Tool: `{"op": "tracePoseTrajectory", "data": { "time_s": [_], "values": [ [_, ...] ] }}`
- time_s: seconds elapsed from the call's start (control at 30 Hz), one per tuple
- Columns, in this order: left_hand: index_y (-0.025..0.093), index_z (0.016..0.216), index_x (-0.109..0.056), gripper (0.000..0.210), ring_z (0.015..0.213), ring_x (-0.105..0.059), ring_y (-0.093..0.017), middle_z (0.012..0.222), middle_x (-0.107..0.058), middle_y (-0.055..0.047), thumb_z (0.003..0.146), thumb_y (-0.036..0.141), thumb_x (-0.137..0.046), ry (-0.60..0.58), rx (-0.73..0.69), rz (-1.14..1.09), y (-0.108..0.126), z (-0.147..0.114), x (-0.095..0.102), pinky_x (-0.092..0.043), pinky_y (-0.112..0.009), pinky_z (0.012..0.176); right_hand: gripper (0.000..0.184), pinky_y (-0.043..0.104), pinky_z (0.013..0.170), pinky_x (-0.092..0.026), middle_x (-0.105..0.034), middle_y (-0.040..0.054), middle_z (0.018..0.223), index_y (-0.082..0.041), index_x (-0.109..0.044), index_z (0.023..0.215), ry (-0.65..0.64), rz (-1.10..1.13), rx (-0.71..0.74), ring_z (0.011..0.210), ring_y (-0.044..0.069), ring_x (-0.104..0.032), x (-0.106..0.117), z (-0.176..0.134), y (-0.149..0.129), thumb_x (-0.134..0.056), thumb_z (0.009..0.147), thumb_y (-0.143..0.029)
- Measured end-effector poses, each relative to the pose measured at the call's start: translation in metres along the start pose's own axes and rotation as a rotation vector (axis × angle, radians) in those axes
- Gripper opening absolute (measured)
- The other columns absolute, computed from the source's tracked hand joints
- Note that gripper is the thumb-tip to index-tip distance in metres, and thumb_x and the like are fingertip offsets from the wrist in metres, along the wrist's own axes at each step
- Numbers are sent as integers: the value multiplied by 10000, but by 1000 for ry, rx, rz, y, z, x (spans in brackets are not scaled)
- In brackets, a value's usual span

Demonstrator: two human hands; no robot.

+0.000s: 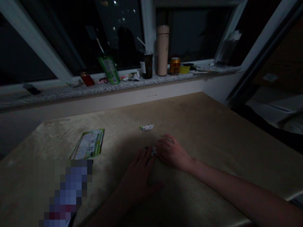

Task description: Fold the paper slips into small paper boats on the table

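Observation:
My left hand (139,176) lies palm down on the tan tabletop (189,116), fingers stretched forward and thumb out to the side. Its fingertips reach a small crumpled whitish scrap (154,151), possibly a wrapper. Against the scrap's other side is my right hand (171,153), its fingers curled and closed on it. The grip itself is partly hidden by the fingers. Just beyond both hands, a small white and green wrapper (147,127) lies apart on the table.
Left on the table are a green printed packet (88,143) and a blurred-out bluish object (68,189). Along the granite sill (132,83) stand a pink tumbler (162,52), a dark cup with a straw (147,64), a green container (109,69) and an orange can (175,66).

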State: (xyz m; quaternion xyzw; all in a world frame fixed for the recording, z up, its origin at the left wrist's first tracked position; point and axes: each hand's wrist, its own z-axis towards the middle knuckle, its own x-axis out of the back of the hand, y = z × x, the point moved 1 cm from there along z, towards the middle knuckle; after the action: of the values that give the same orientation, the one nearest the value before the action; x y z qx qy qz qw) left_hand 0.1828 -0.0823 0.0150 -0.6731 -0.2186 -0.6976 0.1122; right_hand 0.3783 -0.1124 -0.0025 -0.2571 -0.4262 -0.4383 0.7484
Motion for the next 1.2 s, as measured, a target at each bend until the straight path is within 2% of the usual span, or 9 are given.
{"op": "tracePoseTrajectory", "data": {
  "time_s": [0.1, 0.2, 0.33, 0.47, 0.6, 0.7, 0.9, 1.07, 1.2],
  "values": [
    [181, 1425, -323, 845, 1383, -175, -347, 1504, -269, -124, 779, 693, -510, -2, -12, 36, 0, 0, 6, -71, -588, 1102, 167, 488, 1073, -292, -679, 39, 1073, -214, -680, 961, -6, 105, -1, 1122, 221, -525, 1, -1, 3, -531, 888, -231],
    [213, 1439, -291, 778, 1379, -203, -330, 1502, -283, -97, 830, 670, -456, 0, -22, 55, 3, -3, 8, 11, -606, 1094, 186, 508, 1109, -220, -691, 16, 1074, -234, -676, 995, -37, 171, 7, 1193, 205, -498, 4, -2, 6, -518, 897, -218],
    [174, 1464, -223, 838, 1385, -195, -305, 1514, -241, -115, 824, 641, -498, -9, 19, 79, 5, -8, 4, -60, -547, 1117, 197, 505, 1125, -188, -698, 14, 1070, -226, -662, 1011, -69, 201, 36, 1176, 182, -526, 9, -1, 7, -497, 909, -192],
    [186, 1471, -203, 901, 1377, -208, -331, 1519, -227, -117, 789, 699, -492, -20, 0, 53, 3, -9, 0, -96, -555, 1109, 191, 494, 1145, -157, -691, 38, 1072, -194, -645, 1004, -112, 153, 80, 1155, 180, -543, 11, 1, 4, -473, 923, -196],
    [192, 1449, -284, 985, 1364, -193, -398, 1500, -274, -137, 690, 759, -555, -28, 23, 89, 4, -7, 0, -103, -610, 1084, 200, 492, 1153, -156, -680, 82, 1079, -157, -633, 1001, -124, 47, 124, 1146, 191, -551, 7, 0, 1, -453, 934, -214],
    [167, 1425, -338, 958, 1341, -258, -407, 1467, -326, -177, 694, 740, -571, -51, 48, 112, 9, -6, 1, -101, -637, 1073, 188, 508, 1150, -167, -676, 95, 1093, -145, -630, 1007, -100, 39, 141, 1160, 200, -544, 6, -2, 0, -466, 922, -183],
    [137, 1433, -303, 911, 1348, -266, -369, 1476, -302, -182, 746, 663, -587, -76, 27, 84, 11, -8, 3, -136, -615, 1082, 187, 508, 1160, -126, -680, 75, 1100, -153, -629, 1015, -75, 103, 112, 1164, 189, -544, 6, -2, 1, -472, 914, -158],
    [149, 1434, -308, 949, 1346, -247, -401, 1475, -304, -188, 707, 680, -609, -81, 22, 81, 7, -8, 4, -160, -626, 1066, 193, 506, 1157, -127, -683, 52, 1100, -183, -630, 1031, -53, 164, 81, 1170, 184, -542, 6, -1, 3, -480, 910, -174],
    [142, 1424, -332, 963, 1345, -245, -405, 1466, -310, -202, 686, 685, -626, -140, 5, 99, 6, -7, 8, -179, -616, 1063, 201, 493, 1159, -121, -683, 59, 1096, -179, -623, 1052, -74, 185, 58, 1178, 179, -534, 6, -2, 2, -485, 906, -183]
  ]
}}
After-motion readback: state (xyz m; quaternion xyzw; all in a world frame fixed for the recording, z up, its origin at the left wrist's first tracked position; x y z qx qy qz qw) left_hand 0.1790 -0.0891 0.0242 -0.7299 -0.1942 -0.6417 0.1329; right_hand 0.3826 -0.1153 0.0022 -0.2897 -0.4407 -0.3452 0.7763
